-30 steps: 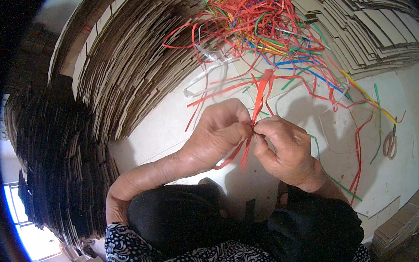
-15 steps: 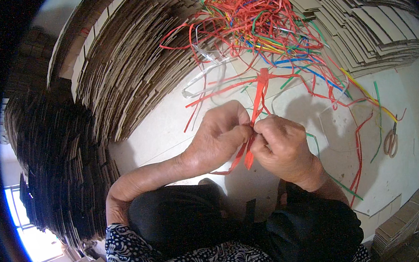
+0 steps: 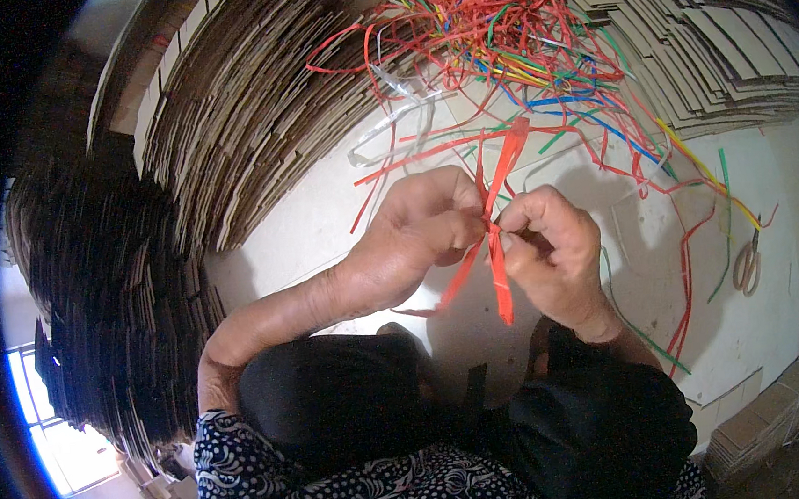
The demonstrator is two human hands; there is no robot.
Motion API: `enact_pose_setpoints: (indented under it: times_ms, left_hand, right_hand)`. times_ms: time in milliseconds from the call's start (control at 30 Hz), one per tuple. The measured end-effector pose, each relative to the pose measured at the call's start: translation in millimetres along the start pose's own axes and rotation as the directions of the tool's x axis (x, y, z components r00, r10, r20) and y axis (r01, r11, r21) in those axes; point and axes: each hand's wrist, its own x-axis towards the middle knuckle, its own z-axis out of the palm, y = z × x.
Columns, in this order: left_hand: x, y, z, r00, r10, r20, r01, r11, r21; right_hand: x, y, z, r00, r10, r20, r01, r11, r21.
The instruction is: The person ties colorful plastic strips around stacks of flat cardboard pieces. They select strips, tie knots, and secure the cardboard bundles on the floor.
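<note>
Left hand: fingers pinched the thin red plastic strip.
Right hand: fingers gripped the same strip, just beside.
Far: tangled heap of coloured plastic strips.

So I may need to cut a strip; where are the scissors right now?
In the head view, the small tan-handled scissors lie on the white table at far right, beyond the right hand, beside stray red and green plastic strips.

No packages, labels, signs or screens visible.
</note>
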Motion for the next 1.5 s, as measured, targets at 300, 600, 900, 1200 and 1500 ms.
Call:
enact_pose_setpoints:
  times_ms: [300, 600, 900, 1200, 1500]
  left_hand:
    - [3, -7, -2, 0.993, 0.112, -0.037, -0.1, 0.966, 0.236]
    - [7, -10, 6, 0.986, 0.149, -0.073, -0.119, 0.941, 0.316]
    - [7, -8, 7, 0.994, 0.096, -0.059, -0.077, 0.961, 0.265]
    - [11, 0, 17, 0.994, 0.068, -0.087, -0.07, 0.997, -0.02]
    - [8, -6, 8, 0.986, 0.137, -0.091, -0.109, 0.959, 0.26]
  right_hand:
    - [3, 5, 1, 0.929, -0.364, 0.064, 0.361, 0.857, -0.368]
    - [5, 6, 0, 0.909, -0.384, 0.163, 0.398, 0.682, -0.614]
    - [6, 2, -6, 0.826, -0.551, 0.119, 0.517, 0.654, -0.553]
    - [-8, 7, 4, 0.979, 0.081, -0.189, -0.023, 0.956, 0.292]
    - [0, 5, -5, 0.968, -0.249, 0.01, 0.243, 0.934, -0.261]
